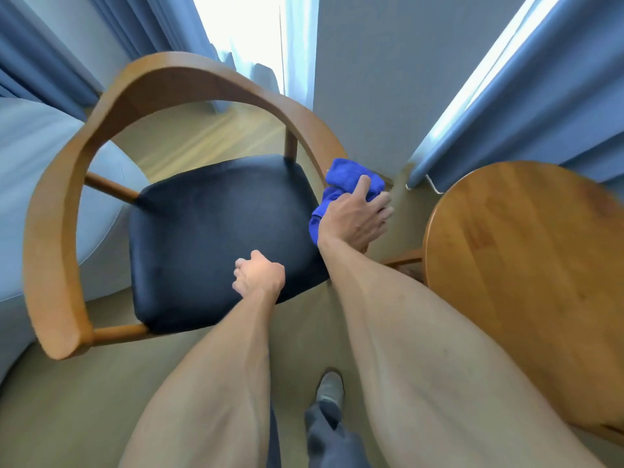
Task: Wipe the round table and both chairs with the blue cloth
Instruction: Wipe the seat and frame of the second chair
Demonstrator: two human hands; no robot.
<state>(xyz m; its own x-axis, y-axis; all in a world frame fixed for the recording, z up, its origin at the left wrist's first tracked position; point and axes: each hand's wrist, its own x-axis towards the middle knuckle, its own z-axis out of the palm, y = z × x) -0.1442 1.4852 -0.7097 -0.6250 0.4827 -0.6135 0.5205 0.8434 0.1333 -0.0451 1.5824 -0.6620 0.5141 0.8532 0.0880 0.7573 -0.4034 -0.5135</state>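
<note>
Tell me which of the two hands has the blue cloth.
The right hand, pressing the blue cloth against the chair's armrest. The left hand is a bare fist above the dark seat.

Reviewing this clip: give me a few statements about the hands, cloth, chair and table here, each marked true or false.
1. The right hand presses the blue cloth on the chair's right armrest. True.
2. The left hand holds a second cloth. False: it is a closed, empty fist over the dark seat.
3. The round table stands to the chair's left. False: it is on the right.
4. The chair has a curved wooden back. True.
</note>
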